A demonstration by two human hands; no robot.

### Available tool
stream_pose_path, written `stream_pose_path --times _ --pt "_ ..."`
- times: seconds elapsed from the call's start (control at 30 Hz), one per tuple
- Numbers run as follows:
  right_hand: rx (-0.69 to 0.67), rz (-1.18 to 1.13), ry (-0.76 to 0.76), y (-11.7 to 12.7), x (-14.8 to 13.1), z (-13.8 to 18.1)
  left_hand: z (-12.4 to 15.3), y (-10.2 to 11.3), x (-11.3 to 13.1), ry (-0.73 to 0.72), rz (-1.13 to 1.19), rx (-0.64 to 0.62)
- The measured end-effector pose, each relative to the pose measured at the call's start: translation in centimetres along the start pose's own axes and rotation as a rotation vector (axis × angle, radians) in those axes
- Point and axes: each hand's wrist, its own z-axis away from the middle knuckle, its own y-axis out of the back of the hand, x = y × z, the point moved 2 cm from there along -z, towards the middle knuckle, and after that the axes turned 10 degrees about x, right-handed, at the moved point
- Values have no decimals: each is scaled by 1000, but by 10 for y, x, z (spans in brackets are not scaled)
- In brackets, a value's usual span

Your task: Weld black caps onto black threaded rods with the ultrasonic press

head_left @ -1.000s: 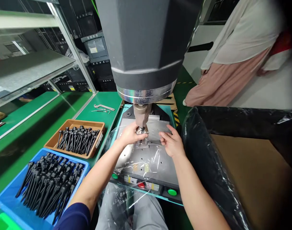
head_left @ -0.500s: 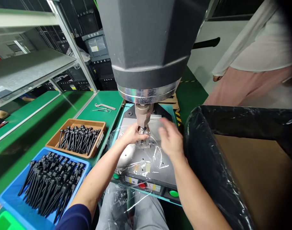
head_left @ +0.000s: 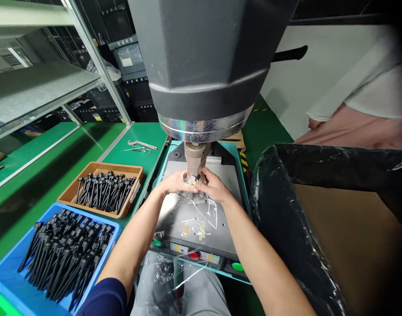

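Fingertips of both hands meet under the horn tip, narrow and pinched on the small part [head_left: 194, 178]. The left hand [head_left: 173, 183] comes in from the left, the right hand [head_left: 216, 188] from the right; the exact grip is too small to tell.

Step looks like seating or aligning the part on the fixture, directly below the horn [head_left: 194, 159]. Next move calls for the part sitting square and both hands clear of the horn – the green buttons [head_left: 237, 266] flank a red button [head_left: 194, 255] at the front edge.

Materials: tapered bronze-coloured horn under a dark faceted press head [head_left: 204, 66] with a polished steel collar. Flat matte metal plate [head_left: 204, 230] with crinkled clear film [head_left: 201, 213] over it. Brown tray [head_left: 88, 168] and blue tray [head_left: 113, 227] – both hold slim black pins with knobbed heads. A black glossy bag lines the carton [head_left: 286, 210] on the right.
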Motion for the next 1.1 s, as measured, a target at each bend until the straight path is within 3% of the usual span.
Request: stream_pose_path --times 0.1,0.27,0.33,0.5,0.63,0.73,0.87,0.97,1.0,1.1 --pt "83 -72 -18 -5 11 8 5 -1 -2 -38 -105 77" --pt "91 11 -59 -4 19 13 22 -10 -12 -251 -346 454" --pt "82 98 -117 -2 23 15 27 -21 -23 -280 -370 455" --pt "31 196 -176 -4 31 15 25 -31 -41 -170 -438 342" --pt "-29 197 -143 7 23 15 25 -15 -25 -187 -503 231" --pt "38 242 -181 28 10 30 42 1 -8 -143 -566 353" --pt "470 278 -198 49 -8 90 99 14 -4 -163 -556 596" --pt "817 451 -260 46 -13 163 161 11 -25 -123 -504 800" --pt "863 548 -268 42 -13 189 183 7 -36 -84 -503 851" --pt "810 781 -255 31 -4 254 242 -12 -73 41 -555 955"
